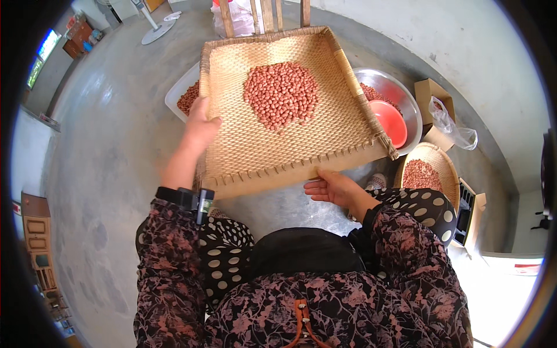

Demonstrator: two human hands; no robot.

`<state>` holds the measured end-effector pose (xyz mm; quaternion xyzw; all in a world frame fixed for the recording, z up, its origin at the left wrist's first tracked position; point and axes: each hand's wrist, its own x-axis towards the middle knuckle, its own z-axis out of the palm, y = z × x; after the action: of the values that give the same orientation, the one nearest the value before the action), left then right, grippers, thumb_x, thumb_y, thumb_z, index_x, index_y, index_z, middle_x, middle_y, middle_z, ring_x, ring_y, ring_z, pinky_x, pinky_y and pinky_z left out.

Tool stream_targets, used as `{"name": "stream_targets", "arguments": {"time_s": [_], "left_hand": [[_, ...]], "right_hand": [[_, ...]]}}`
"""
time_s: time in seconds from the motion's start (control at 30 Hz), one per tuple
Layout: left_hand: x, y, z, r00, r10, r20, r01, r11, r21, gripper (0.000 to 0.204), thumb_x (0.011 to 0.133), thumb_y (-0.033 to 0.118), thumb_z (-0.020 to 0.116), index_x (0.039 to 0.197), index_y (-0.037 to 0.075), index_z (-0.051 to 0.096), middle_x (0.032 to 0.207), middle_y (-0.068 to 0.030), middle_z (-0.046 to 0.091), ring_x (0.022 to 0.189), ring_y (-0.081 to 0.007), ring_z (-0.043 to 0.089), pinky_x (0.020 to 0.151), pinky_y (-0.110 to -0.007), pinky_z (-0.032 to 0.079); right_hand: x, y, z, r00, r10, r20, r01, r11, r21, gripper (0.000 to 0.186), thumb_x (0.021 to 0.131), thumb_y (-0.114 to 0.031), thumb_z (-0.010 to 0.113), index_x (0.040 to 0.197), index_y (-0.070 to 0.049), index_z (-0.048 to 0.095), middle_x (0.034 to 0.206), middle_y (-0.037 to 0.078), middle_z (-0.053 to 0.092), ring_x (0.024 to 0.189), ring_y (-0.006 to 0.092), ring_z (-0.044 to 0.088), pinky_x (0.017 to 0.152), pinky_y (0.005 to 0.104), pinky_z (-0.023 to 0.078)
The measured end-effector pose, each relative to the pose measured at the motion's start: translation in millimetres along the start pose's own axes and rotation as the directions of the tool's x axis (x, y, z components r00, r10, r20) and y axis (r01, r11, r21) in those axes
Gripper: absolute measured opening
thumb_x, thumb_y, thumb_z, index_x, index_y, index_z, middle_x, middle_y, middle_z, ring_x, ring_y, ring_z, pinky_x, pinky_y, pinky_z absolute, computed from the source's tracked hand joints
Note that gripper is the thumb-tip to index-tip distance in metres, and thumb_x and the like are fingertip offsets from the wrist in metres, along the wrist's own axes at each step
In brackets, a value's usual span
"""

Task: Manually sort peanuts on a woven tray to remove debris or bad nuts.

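Note:
My left hand (200, 127) grips the left edge of a square woven tray (307, 148), which has a mound of red-skinned peanuts (281, 93) near its middle. My right hand (332, 188) is open at the tray's front edge, fingers stretched out, its thumb appearing to touch the border. Behind the tray's left side, a pale plastic basin (175, 100) holding more peanuts is partly hidden. At the right, a steel basin (411, 101) contains peanuts and a red bowl (387, 122).
A round basket (438, 159) of peanuts sits by my right knee. Beside the steel basin are a cardboard box (426, 93) and plastic bag (461, 133); another carton (477, 214) stands lower right. A wooden chair (266, 14) is behind the tray, a fan stand (155, 35) farther back.

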<state>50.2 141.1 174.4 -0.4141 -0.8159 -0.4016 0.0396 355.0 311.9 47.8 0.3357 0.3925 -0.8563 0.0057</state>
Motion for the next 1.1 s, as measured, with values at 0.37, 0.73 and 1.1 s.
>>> {"name": "stream_targets", "arguments": {"time_s": [0.37,0.73,1.1], "left_hand": [[-27.2,35.3,47.5,0.944,0.11,0.312,-0.175,0.967,0.187,0.046,0.083,0.002,0.048,0.129,0.003,0.049,0.134,-0.0203,0.047,0.124,-0.0329,0.046,0.103,-0.036,0.038],[14.1,69.5,125.9,0.867,0.042,0.496,-0.27,0.877,0.397,0.067,0.091,0.032,0.049,0.146,0.001,0.024,0.154,-0.0189,0.017,0.143,-0.0337,0.015,0.115,-0.041,0.015],[27.7,46.0,164.0,0.936,0.081,0.342,-0.259,0.816,0.517,0.068,0.095,0.044,0.038,0.148,0.006,0.022,0.156,-0.0139,0.015,0.144,-0.0326,0.01,0.114,-0.051,0.005]], "right_hand": [[-109.4,-61.5,45.1,0.928,0.086,0.363,0.367,-0.037,-0.93,0.054,0.091,-0.039,0.057,0.127,0.0,0.052,0.113,0.021,0.062,0.102,0.0323,0.061,0.088,0.0375,0.048],[-150.6,-96.0,40.0,0.836,-0.015,0.548,0.521,-0.291,-0.802,0.036,0.089,-0.029,0.057,0.109,0.0,0.053,0.091,0.02,0.062,0.087,0.0393,0.059,0.076,0.0447,0.047],[-164.0,-103.9,28.7,0.802,-0.176,0.57,0.524,-0.25,-0.814,0.023,0.084,-0.021,0.062,0.092,-0.001,0.054,0.079,0.014,0.06,0.075,0.0318,0.061,0.066,0.041,0.049]]}}
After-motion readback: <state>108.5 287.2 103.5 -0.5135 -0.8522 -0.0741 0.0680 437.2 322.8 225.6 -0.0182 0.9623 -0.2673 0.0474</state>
